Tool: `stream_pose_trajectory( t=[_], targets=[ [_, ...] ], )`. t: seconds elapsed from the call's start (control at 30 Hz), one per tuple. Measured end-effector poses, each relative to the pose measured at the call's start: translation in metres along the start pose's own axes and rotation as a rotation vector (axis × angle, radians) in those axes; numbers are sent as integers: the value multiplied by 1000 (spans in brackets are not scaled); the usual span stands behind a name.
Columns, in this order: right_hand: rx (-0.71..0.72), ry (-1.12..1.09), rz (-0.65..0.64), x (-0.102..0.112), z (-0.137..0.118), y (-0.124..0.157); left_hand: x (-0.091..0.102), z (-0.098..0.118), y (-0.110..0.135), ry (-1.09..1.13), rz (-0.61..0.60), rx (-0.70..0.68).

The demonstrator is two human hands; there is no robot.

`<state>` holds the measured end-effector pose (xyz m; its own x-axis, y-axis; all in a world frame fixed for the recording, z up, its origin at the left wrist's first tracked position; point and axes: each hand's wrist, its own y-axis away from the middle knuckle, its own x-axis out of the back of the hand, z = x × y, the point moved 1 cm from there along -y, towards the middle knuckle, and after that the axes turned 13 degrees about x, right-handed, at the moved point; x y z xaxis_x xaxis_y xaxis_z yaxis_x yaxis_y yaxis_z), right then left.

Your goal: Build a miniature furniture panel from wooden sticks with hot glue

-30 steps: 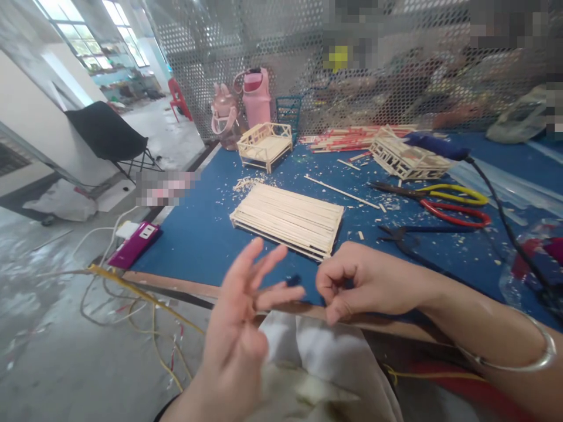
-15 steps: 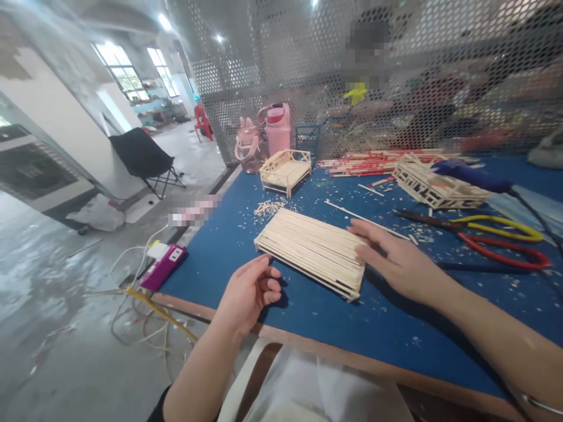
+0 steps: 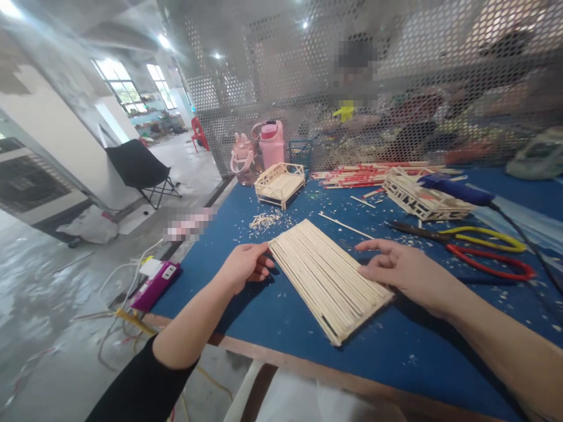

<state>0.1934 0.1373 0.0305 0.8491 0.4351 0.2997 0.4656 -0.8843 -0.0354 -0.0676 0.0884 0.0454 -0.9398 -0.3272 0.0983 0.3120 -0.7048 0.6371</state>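
Note:
A flat rectangular panel of pale wooden sticks [image 3: 329, 278], laid side by side, is slanted over the blue table, one corner pointing toward me. My left hand [image 3: 248, 266] is at its left corner, thumb and index finger closed at the edge and the other fingers curled. At the opposite long side is my right hand [image 3: 402, 269], its thumb touching the edge and its fingers apart over the table. What lies beneath the panel is hidden. Beyond it stands a small railed frame of sticks [image 3: 281, 183], like a miniature bed.
Pliers with red and yellow handles [image 3: 488, 252] lie right, near a blue corded tool [image 3: 457, 189] and another stick frame [image 3: 409, 193]. Red-tipped sticks [image 3: 352, 176] and pink bottles [image 3: 272, 146] stand by the mesh screen [image 3: 281, 76]. A purple power strip [image 3: 156, 285] sits left.
The panel has turned clockwise, its near end swinging toward me. My left hand has moved up and left to its corner; my right hand stays along the right side.

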Motion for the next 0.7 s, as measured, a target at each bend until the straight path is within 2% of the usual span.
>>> stream_pose_trajectory(
  t=[0.1,0.2,0.27,0.33,0.43,0.6,0.63,0.7],
  targets=[
    [-73,-68,-100,2,-9,4,-7,12,-10,-83,-22,5],
    [-165,-84,-289,4,-10,8,-12,20,-17,-152,-43,31],
    [-185,-63,-393,6,-7,8,-15,24,-20,-181,-57,55],
    [-170,2,-428,9,-3,7,-16,26,-22,-195,-78,80],
    [-93,113,-328,11,4,3,-16,28,-23,-202,-112,119],
    [293,406,146,4,4,1,-14,25,-26,-171,-154,120],
    [373,478,182,2,0,1,-14,24,-26,-162,-160,115],
    [530,594,128,-5,-11,-5,-15,21,-27,-143,-176,110]
  ],
)
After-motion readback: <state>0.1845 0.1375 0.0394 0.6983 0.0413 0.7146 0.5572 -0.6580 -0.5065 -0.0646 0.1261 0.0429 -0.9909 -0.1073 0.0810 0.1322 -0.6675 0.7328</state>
